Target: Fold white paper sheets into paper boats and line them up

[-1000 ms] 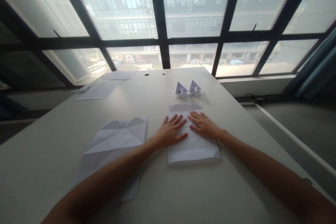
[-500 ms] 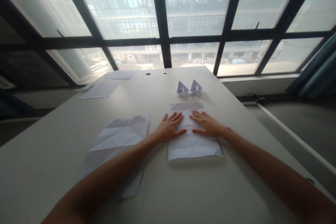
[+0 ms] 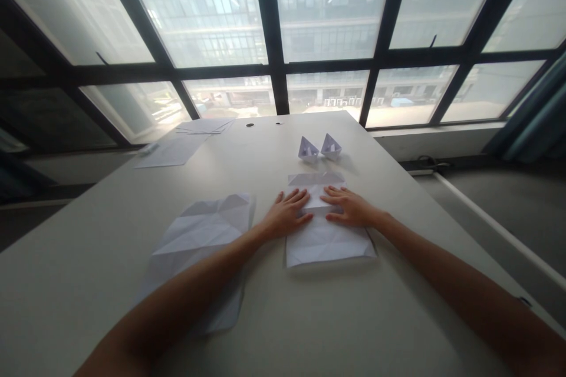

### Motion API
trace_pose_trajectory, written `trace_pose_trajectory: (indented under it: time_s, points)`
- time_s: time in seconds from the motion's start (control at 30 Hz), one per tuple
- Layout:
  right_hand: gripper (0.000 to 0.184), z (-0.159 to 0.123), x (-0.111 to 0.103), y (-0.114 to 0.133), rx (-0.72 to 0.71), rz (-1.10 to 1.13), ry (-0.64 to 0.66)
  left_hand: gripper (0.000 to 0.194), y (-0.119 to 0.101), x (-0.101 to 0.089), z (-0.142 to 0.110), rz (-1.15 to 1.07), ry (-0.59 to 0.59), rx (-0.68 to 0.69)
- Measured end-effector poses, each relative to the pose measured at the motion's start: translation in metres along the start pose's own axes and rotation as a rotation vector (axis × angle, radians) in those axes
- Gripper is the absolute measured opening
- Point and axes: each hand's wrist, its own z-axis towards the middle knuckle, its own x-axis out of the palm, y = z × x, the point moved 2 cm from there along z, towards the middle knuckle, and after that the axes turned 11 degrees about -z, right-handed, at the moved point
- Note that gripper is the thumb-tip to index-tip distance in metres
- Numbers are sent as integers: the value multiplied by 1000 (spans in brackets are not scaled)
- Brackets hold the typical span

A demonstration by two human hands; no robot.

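Observation:
A creased white sheet of paper (image 3: 327, 241) lies flat on the grey table (image 3: 309, 318) in front of me. My left hand (image 3: 285, 213) presses flat on its left part, fingers spread. My right hand (image 3: 349, 207) presses flat on its right part, fingers pointing left toward the other hand. The fingertips almost meet over the sheet's middle. Beyond the sheet stand two small folded paper boats (image 3: 319, 148), side by side.
A second creased sheet (image 3: 203, 235) lies to the left under my left forearm. More flat sheets (image 3: 183, 141) rest at the table's far left edge. Large windows rise behind the table. The table's right edge drops to the floor.
Both hands slid slightly away from me along the sheet, and the sheet's near edge looks shorter. The camera shifted a little.

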Motion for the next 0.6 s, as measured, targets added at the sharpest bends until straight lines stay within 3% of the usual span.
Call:
trace_pose_trajectory:
  time_s: [0.27,0.6]
  points:
    - [28,0,1,-9,69,59,-152,36,10,0,4,-114,-175,-34]
    - [32,-1,-3,-14,152,95,-283,22,7,-7,0,-251,-377,-156]
